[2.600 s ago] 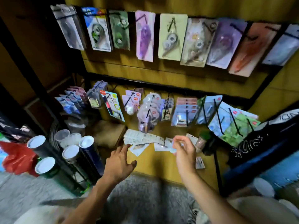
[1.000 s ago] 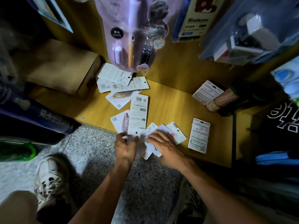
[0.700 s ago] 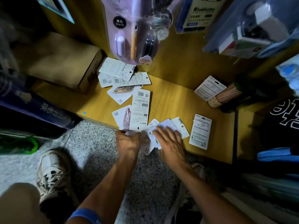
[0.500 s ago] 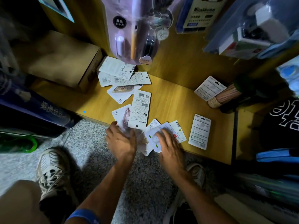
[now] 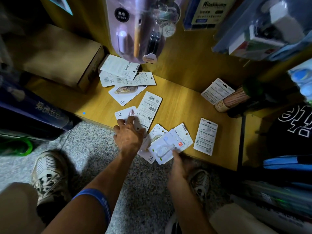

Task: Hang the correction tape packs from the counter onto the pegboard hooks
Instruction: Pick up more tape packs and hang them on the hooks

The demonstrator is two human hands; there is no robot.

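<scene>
One view only, from the head, wide-angle, looking steeply down and a little forward. The counter point(image 5: 177, 105) runs across the middle of frame, close below; floor point(image 5: 94, 149) and both shoes sit at the bottom edge, right under the lens. Both forearms reach in from the bottom, left hand point(image 5: 129, 134) near centre, right hand point(image 5: 177, 159) just beside it and blurred. Hanging packs point(image 5: 135, 29) crowd the top edge, very near the camera and out of focus. Edges bend with the lens. No second view to share anything with.
</scene>
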